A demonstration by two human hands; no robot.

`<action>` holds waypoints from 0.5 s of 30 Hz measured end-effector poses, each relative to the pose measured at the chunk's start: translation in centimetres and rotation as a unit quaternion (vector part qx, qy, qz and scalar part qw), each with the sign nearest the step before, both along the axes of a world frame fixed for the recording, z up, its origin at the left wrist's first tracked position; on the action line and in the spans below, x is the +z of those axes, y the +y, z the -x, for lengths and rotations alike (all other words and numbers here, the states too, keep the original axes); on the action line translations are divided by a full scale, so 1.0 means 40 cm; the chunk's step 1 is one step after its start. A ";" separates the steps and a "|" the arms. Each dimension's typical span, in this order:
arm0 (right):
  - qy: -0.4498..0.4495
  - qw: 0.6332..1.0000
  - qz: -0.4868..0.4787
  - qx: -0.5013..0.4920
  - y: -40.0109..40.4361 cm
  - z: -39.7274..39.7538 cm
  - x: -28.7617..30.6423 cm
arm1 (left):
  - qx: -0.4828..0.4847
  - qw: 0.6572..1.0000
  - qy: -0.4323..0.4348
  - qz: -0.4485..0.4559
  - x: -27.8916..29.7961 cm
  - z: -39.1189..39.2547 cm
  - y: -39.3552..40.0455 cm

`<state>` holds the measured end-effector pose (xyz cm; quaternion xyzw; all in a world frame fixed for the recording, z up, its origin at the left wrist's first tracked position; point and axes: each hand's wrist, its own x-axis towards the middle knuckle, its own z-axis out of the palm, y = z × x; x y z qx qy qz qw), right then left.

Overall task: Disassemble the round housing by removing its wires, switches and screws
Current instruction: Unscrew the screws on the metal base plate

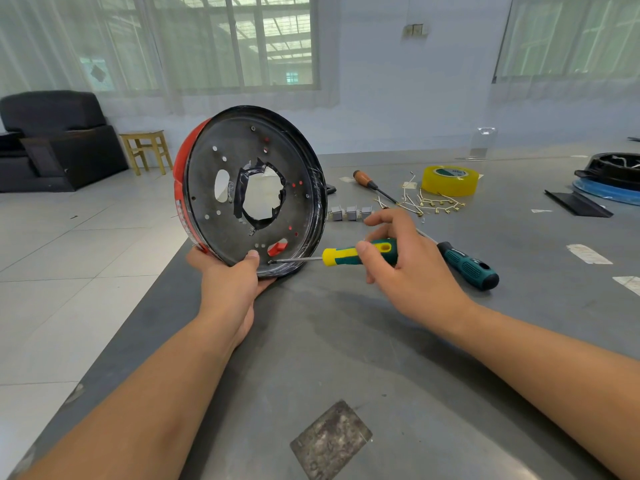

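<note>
The round housing (242, 161), a dark metal disc with a red outer shell and a ragged central hole, stands tilted on its edge at the grey table's left side. My left hand (230, 282) grips its lower rim, thumb on the inner face. My right hand (408, 268) holds a yellow-and-green screwdriver (356, 255) lying level, its tip at the inner face's bottom edge. Three small grey switches (351, 213) and several loose wires (429, 202) with brass terminals lie on the table behind.
A second green screwdriver (467, 266) lies right of my hand, a wooden-handled one (372, 185) further back beside a yellow tape roll (450, 180). A black part on a blue ring (609, 174) sits far right. The table's left edge (145, 313) drops to tiled floor.
</note>
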<state>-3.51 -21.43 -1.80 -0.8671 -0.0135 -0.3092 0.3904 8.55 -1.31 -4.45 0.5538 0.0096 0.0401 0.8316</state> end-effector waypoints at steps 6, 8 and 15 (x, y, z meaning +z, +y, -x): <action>0.007 1.000 0.019 -0.006 -0.004 0.008 0.003 | -0.006 1.000 0.002 -0.001 -0.001 -0.003 0.003; 0.004 1.000 0.019 -0.007 -0.001 0.011 0.005 | -0.007 1.000 0.003 -0.004 0.000 -0.003 0.003; 0.013 0.999 -0.032 -0.019 -0.002 0.012 0.009 | -0.016 1.000 -0.005 0.019 -0.001 -0.001 0.002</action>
